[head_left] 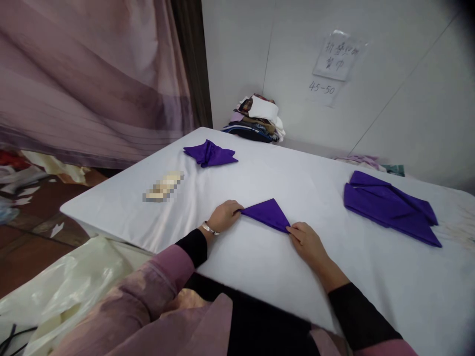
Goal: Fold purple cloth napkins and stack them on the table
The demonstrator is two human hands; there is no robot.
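A purple cloth (267, 214), folded into a triangle, lies flat on the white-covered table (237, 257) in front of me. My left hand (224, 215) pinches its left corner between thumb and fingers. At the right corner, my right hand (306, 241) holds the cloth the same way. The triangle's peak points away from me. Further back on the left sits a gathered purple cloth (208, 153) with pointed ends. To the right lies a stack of folded purple cloths (389, 207).
A blurred-out pale item (163, 187) lies on the table's left. Piled clothes (256, 118) stand behind the far edge, against a wall with a handwritten sign (337, 55). A pink curtain (96, 74) hangs at left; a plastic bag (77, 277) is below the table's left edge.
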